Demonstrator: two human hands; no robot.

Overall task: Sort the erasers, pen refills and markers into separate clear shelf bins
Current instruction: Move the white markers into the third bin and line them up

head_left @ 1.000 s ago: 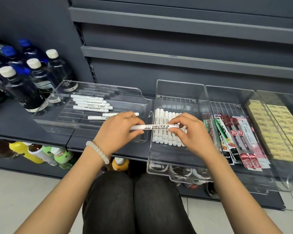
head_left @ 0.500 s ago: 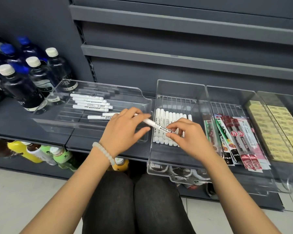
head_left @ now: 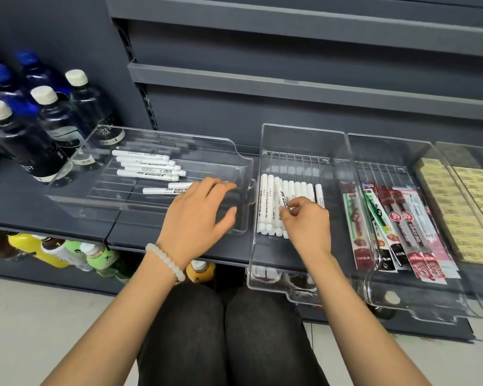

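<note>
Two hands over bins: your right hand [head_left: 304,218] pinches white marker [head_left: 280,194], laid atop marker row [head_left: 265,207] in middle bin [head_left: 301,129]. Your left hand [head_left: 198,215] open, fingers spread above left bin [head_left: 179,140] with loose markers [head_left: 148,165].

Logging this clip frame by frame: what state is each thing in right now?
left hand: open, fingers spread over the sideways bin.
right hand: pinching a marker.
marker: tilted across the row, not yet flat.
sideways bin: holds loose markers.
middle bin: holds a neat marker row.
refill packs: in the next bin.
erasers: stacked in rows.
</note>
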